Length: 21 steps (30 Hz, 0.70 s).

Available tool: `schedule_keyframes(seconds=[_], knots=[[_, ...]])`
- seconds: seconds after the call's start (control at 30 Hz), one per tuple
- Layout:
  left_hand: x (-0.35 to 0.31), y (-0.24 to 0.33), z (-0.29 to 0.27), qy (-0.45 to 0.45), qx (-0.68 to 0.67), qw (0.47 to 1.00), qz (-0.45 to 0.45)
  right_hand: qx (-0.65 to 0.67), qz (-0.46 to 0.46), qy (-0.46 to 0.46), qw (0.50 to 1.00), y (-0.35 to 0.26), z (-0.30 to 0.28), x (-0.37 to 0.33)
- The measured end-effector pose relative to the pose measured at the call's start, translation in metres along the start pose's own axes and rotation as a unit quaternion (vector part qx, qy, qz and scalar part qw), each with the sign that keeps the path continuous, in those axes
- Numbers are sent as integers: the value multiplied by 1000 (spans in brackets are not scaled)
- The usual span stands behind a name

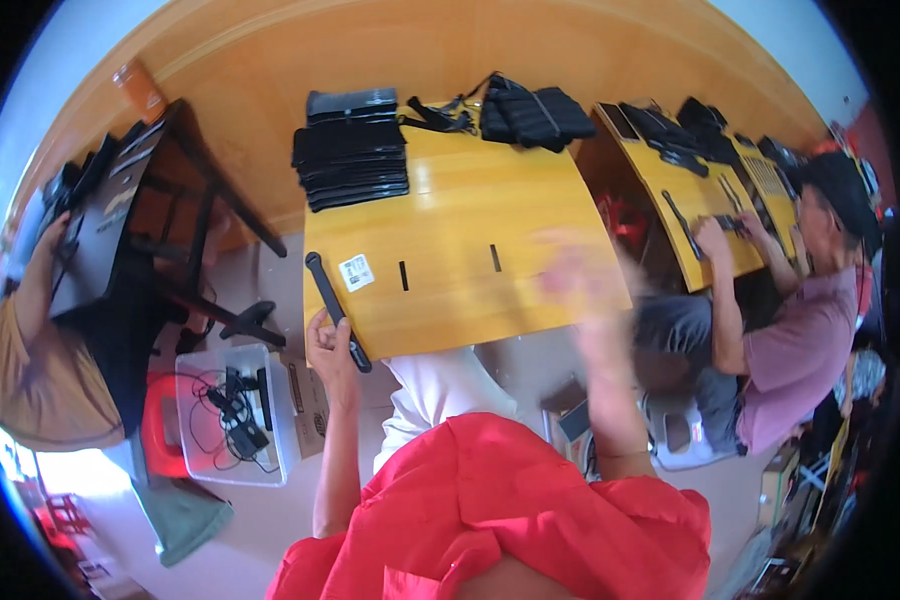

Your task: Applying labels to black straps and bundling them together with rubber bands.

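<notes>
My left hand [332, 345] is at the front left edge of the yellow table [450, 310], its thumb and fingers closed about the lower part of a long black strap-like piece [326, 286] with rounded ends. The piece slants across the tabletop, its far end away from me. Beside it lies a small white printed label [356, 272]. Two short dark marks [404, 276], strips or slots, show farther right. Over the table's right side my right hand [575, 275] is smeared by motion, so its fingers cannot be made out.
Stacked black flat pieces [350, 165] and a bundled black pile [535, 112] occupy the table's far side. A clear bin [235, 415] with cables stands on the floor at left. Co-workers sit at a dark table [95, 235] on the left and a yellow table [705, 220] on the right.
</notes>
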<state>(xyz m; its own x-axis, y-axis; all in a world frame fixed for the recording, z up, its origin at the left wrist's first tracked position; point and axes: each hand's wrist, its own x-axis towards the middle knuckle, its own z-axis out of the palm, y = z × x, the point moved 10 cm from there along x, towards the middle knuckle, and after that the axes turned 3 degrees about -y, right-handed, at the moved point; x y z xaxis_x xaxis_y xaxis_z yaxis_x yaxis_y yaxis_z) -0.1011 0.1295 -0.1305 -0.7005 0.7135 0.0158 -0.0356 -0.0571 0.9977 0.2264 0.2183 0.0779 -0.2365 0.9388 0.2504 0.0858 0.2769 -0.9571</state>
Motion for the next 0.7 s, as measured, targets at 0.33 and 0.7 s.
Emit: schedule_keyframes(seconds=[0.33,0.7], knots=[[-38,6,133,-177,-184,962,-98,-62,108,-250,960,130,116,-24],[-6,45,123,-139,80,986,52,-67,5,3,998,182,67,35]])
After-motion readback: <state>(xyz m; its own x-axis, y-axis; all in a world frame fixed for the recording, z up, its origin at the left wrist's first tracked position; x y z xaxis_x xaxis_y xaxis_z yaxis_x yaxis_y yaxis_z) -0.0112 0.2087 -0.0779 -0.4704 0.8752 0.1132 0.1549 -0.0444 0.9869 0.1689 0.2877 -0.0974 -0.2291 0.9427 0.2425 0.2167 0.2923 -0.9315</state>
